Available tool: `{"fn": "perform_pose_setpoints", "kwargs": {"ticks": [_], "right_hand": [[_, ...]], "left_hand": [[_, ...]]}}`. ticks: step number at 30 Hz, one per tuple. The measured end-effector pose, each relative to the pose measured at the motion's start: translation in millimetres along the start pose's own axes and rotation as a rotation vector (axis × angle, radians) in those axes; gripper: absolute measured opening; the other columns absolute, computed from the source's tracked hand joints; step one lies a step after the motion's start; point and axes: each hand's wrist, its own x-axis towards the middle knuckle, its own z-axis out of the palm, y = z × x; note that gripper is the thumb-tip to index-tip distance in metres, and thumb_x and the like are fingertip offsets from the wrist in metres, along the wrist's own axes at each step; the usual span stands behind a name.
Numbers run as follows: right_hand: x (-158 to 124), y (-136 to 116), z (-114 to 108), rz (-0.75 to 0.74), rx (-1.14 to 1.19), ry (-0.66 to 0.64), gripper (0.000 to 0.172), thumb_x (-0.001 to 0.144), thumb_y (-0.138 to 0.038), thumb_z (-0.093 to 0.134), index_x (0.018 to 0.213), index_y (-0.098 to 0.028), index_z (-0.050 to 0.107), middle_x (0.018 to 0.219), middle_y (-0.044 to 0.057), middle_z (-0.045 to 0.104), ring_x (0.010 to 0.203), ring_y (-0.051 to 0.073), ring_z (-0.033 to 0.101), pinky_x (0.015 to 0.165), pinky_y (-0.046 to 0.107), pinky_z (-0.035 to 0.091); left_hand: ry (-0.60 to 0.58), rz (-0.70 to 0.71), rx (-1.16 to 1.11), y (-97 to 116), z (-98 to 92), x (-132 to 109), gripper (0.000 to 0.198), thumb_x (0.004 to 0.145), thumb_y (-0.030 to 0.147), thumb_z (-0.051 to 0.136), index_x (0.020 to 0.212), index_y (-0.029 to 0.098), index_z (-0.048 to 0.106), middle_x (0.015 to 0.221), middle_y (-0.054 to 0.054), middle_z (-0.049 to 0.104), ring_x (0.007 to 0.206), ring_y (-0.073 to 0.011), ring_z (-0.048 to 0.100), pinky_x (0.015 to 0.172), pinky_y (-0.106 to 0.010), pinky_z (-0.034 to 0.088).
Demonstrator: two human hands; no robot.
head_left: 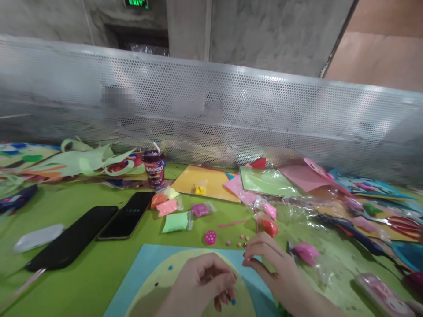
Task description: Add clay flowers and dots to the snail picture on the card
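Note:
In front of me lies a light blue sheet (132, 275) bearing a pale yellow-green round shape (185, 259). Dots are stuck on it, including a blue dot (170, 267) and a black dot (156, 284). My left hand (205, 281) hovers over the round shape, fingers curled and closed; whatever they hold is hidden. At the sheet's upper right, my right hand (274, 259) has thumb and fingertips drawn together beside several small pink balls (240, 245). Anything in that pinch is too small to name. A magenta disc with pale spots (210, 237) sits just beyond the sheet.
Soft clay packets, such as a green packet (176, 222), lie beyond the sheet. Two phones (127, 215) and a white case (38, 237) are left. A drink cup (154, 168) stands behind. Scissors (405, 225) and plastic wrap are right. A perforated metal panel (211, 110) closes the back.

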Motion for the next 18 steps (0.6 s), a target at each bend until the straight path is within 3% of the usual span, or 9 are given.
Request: {"fn": "perform_pose_setpoints", "kwargs": {"ticks": [4, 9, 14, 18], "right_hand": [[-2, 9, 1, 0.041, -0.014, -0.063, 0.016, 0.092, -0.018, 0.044, 0.091, -0.021, 0.059, 0.083, 0.003, 0.062, 0.078, 0.013, 0.060, 0.068, 0.023, 0.052], [3, 34, -3, 0.036, -0.063, -0.053, 0.007, 0.086, -0.024, 0.056, 0.081, -0.019, 0.058, 0.078, 0.003, 0.061, 0.075, 0.015, 0.059, 0.067, 0.028, 0.053], [9, 68, -5, 0.029, -0.184, -0.052, 0.014, 0.089, -0.020, 0.050, 0.086, -0.019, 0.063, 0.093, 0.007, 0.059, 0.087, 0.017, 0.060, 0.073, 0.032, 0.054], [10, 76, 2, 0.115, -0.213, -0.101, 0.009, 0.083, -0.022, 0.059, 0.076, -0.018, 0.065, 0.100, 0.008, 0.058, 0.092, 0.021, 0.058, 0.073, 0.034, 0.054]], "left_hand": [[-0.005, -0.016, -0.008, 1, 0.8, 1, 0.031, 0.065, 0.044, 0.068, 0.066, 0.016, 0.056, 0.058, -0.002, 0.063, 0.049, -0.0096, 0.053, 0.049, -0.021, 0.041], [-0.036, -0.055, -0.015, 3, 2.3, 0, 0.032, 0.064, 0.044, 0.069, 0.065, 0.016, 0.053, 0.057, 0.000, 0.062, 0.047, -0.0081, 0.050, 0.047, -0.020, 0.040], [-0.031, -0.052, -0.036, 2, 0.1, 1, 0.029, 0.068, 0.043, 0.066, 0.068, 0.016, 0.055, 0.062, -0.002, 0.065, 0.049, -0.0086, 0.052, 0.048, -0.020, 0.040], [-0.047, -0.052, -0.041, 4, 0.5, 0, 0.027, 0.070, 0.040, 0.065, 0.069, 0.015, 0.056, 0.062, -0.002, 0.066, 0.050, -0.0088, 0.053, 0.048, -0.020, 0.041]]}}
